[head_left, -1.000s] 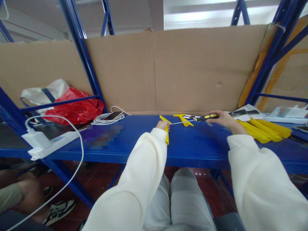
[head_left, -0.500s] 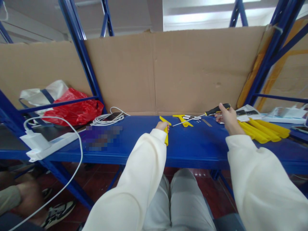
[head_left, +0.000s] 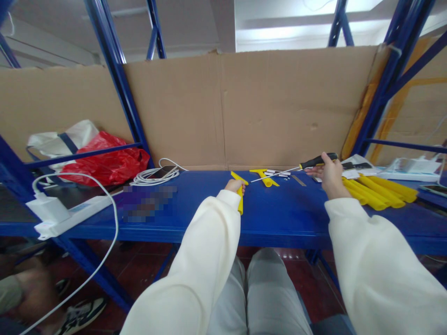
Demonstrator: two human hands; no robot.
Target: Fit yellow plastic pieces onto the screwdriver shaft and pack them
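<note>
My left hand (head_left: 233, 186) is closed around a yellow T-shaped plastic handle (head_left: 240, 204), whose crosspiece sticks out above the fingers and whose tube end points down. A long screwdriver (head_left: 316, 161) with a black and yellow grip is held in my right hand (head_left: 330, 174). Its thin shaft runs left, and the tip is a short way right of the held handle, apparently not touching it. Between my hands, a second yellow T-shaped handle (head_left: 267, 180) lies on the blue table (head_left: 279, 214). Beside it are small white pieces (head_left: 277, 172) and a thin flat strip (head_left: 299, 180).
Several yellow tubes (head_left: 375, 195) lie to the right, near a white power strip (head_left: 408, 176). On the left are a coiled white cable (head_left: 153, 178), a red plastic bag (head_left: 108, 160) and another power strip (head_left: 73, 217) with a looping cord. A cardboard panel (head_left: 272, 107) stands behind.
The view has tilted up slightly, so the table sits a little lower. Both hands keep their holds, and the screwdriver has barely shifted relative to the yellow handle.
</note>
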